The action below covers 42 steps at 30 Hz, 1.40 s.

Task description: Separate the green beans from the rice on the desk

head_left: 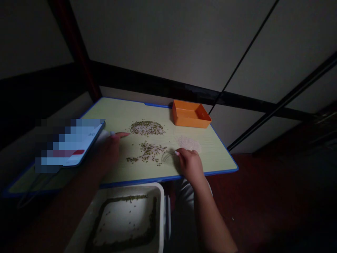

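A heap of small green beans mixed with pale grains [146, 128] lies on the table, with a thinner scatter of the same beans and grains [147, 151] nearer to me. To the left of both is my left hand [116, 142], dim, one finger stretched out near the heap and holding nothing I can see. My right hand [190, 163] is curled, thumb and fingers together at the right end of the scatter. Anything between those fingertips is too small to make out. A faint blurred loop shows beside them. Just beyond this hand is a patch of pale grains [187, 142].
An orange box [192, 121] stands at the table's back right. On the left, a lit tablet [76, 144], partly pixelated, leans above the table [221, 160] with its blue edge. Below the front edge is a white basin [160, 218] with green beans along its sides.
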### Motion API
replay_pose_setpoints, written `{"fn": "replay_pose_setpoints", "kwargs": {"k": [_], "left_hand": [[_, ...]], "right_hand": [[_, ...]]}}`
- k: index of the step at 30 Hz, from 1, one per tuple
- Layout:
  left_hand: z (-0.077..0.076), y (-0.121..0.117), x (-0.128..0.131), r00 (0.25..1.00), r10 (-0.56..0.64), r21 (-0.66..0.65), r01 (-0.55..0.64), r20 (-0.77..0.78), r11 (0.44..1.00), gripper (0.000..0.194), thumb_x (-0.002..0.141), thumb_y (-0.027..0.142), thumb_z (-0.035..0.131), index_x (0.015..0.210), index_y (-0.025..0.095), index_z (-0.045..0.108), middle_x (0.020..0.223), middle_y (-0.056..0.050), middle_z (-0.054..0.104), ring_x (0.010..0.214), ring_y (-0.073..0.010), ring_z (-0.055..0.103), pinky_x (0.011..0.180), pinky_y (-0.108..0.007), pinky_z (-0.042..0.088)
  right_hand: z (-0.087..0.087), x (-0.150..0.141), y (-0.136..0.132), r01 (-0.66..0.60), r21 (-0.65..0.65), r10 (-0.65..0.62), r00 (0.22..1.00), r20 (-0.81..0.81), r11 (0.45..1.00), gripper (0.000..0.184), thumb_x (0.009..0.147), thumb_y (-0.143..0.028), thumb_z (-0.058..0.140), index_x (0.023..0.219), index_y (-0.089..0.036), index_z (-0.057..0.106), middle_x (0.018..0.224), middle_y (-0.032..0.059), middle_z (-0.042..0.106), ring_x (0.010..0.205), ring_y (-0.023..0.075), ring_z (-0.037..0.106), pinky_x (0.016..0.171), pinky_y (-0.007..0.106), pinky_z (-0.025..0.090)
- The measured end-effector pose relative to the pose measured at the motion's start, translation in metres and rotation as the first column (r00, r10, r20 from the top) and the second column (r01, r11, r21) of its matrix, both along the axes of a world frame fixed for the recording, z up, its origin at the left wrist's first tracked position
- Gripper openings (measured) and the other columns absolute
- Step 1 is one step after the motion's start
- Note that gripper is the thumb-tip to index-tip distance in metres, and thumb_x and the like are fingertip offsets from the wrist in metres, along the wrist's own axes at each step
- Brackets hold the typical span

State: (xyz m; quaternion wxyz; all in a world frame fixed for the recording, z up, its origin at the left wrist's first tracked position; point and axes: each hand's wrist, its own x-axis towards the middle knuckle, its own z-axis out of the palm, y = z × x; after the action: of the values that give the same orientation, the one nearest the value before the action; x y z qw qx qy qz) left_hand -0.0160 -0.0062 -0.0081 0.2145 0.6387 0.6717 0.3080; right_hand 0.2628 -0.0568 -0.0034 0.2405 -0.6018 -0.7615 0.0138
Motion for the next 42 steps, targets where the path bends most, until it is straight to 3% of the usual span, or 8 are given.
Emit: {"fn": "replay_pose_setpoints", "kwargs": {"k": [7, 14, 20, 23, 27, 31, 42], "left_hand": [[-0.001, 0.002, 0.000, 0.999, -0.037, 0.049, 0.039, -0.032, 0.998, 0.066, 0.091, 0.042, 0.005, 0.126, 0.017, 0.054, 0.121, -0.011, 0.061, 0.119, -0.0259, 0.053, 0.109, -0.051, 0.032], [-0.001, 0.002, 0.001, 0.999, -0.035, 0.071, 0.038, -0.030, 0.997, 0.067, 0.092, 0.044, 0.004, 0.125, 0.017, 0.056, 0.117, -0.010, 0.063, 0.116, -0.0261, 0.054, 0.106, -0.052, 0.036], [0.000, 0.001, 0.000, 0.998, -0.053, 0.053, 0.055, -0.039, 0.997, 0.066, 0.092, 0.044, 0.007, 0.126, 0.016, 0.055, 0.115, -0.011, 0.063, 0.116, -0.0272, 0.054, 0.106, -0.051, 0.036], [0.001, 0.001, 0.000, 0.998, -0.058, 0.062, 0.060, -0.040, 0.996, 0.066, 0.091, 0.044, 0.007, 0.126, 0.016, 0.055, 0.109, -0.011, 0.064, 0.114, -0.0267, 0.055, 0.105, -0.049, 0.038], [0.002, 0.001, 0.002, 0.997, -0.063, 0.045, 0.065, -0.039, 0.997, 0.067, 0.091, 0.043, 0.005, 0.127, 0.015, 0.054, 0.119, -0.011, 0.062, 0.118, -0.0263, 0.053, 0.108, -0.048, 0.035], [0.002, 0.001, 0.003, 0.998, -0.055, 0.031, 0.056, -0.024, 0.998, 0.066, 0.091, 0.042, 0.005, 0.126, 0.015, 0.054, 0.124, -0.011, 0.060, 0.120, -0.0261, 0.052, 0.109, -0.049, 0.034], [0.000, 0.001, 0.001, 0.998, -0.051, 0.060, 0.050, 0.021, 0.997, 0.066, 0.092, 0.046, 0.007, 0.126, 0.017, 0.056, 0.125, -0.011, 0.060, 0.121, -0.0270, 0.051, 0.108, -0.051, 0.034]], "right_hand": [[-0.001, -0.004, -0.011, 0.031, -0.006, -0.032, 0.996, -0.078, 0.999, 0.024, 0.095, -0.024, 0.044, 0.093, -0.019, 0.068, 0.076, 0.0052, 0.072, 0.069, 0.0181, 0.062, 0.070, 0.026, 0.035], [-0.006, -0.007, -0.021, 0.020, 0.020, -0.017, 0.986, -0.166, 1.000, 0.026, 0.096, -0.026, 0.043, 0.093, -0.020, 0.068, 0.076, 0.0046, 0.071, 0.073, 0.0178, 0.062, 0.072, 0.025, 0.037], [-0.007, -0.006, -0.018, 0.113, 0.034, -0.106, 0.980, -0.167, 0.993, 0.028, 0.096, -0.025, 0.041, 0.093, -0.018, 0.068, 0.076, 0.0058, 0.071, 0.069, 0.0181, 0.061, 0.068, 0.026, 0.036], [-0.008, -0.008, -0.018, 0.076, 0.012, -0.073, 0.981, -0.178, 0.997, 0.027, 0.095, -0.026, 0.042, 0.092, -0.019, 0.068, 0.077, 0.0056, 0.072, 0.070, 0.0179, 0.062, 0.070, 0.025, 0.037], [-0.009, -0.009, -0.020, 0.007, -0.006, -0.008, 0.961, -0.277, 1.000, 0.026, 0.095, -0.028, 0.045, 0.090, -0.020, 0.069, 0.077, 0.0036, 0.071, 0.072, 0.0169, 0.061, 0.071, 0.024, 0.038], [-0.011, -0.008, -0.019, 0.019, -0.022, -0.026, 0.932, -0.361, 1.000, 0.028, 0.096, -0.030, 0.043, 0.088, -0.019, 0.068, 0.073, 0.0032, 0.070, 0.067, 0.0159, 0.060, 0.066, 0.024, 0.039], [-0.013, -0.011, -0.019, 0.100, 0.010, -0.094, 0.957, -0.275, 0.995, 0.029, 0.096, -0.030, 0.042, 0.089, -0.020, 0.068, 0.073, 0.0043, 0.070, 0.067, 0.0180, 0.060, 0.065, 0.025, 0.037]]}}
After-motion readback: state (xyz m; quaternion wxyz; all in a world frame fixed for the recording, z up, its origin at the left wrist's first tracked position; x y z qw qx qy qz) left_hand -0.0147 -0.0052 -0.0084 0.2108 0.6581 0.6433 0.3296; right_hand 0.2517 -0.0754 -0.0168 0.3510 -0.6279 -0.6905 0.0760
